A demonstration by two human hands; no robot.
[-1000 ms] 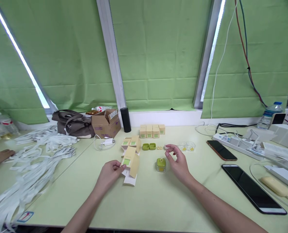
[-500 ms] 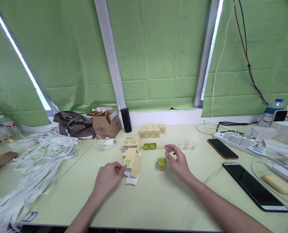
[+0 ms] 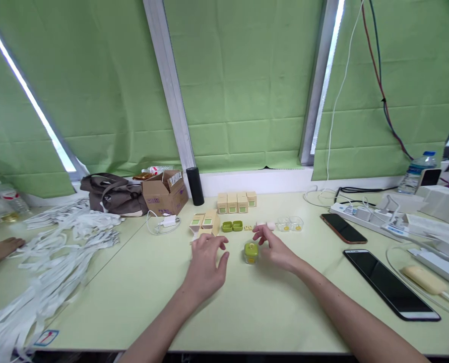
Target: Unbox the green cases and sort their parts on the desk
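I'm holding my left hand [image 3: 206, 264] wide, the green-lidded jar [image 3: 251, 253] sitting between it and my narrowly parted right hand [image 3: 279, 252]

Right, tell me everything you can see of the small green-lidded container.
The container stands upright on the table, its green lid on top, with a pale ring-like detail. Its body looks like clear plastic, with yellow showing low down. It stands between the left hand and the right hand, closer to the right; whether that hand touches it is unclear.
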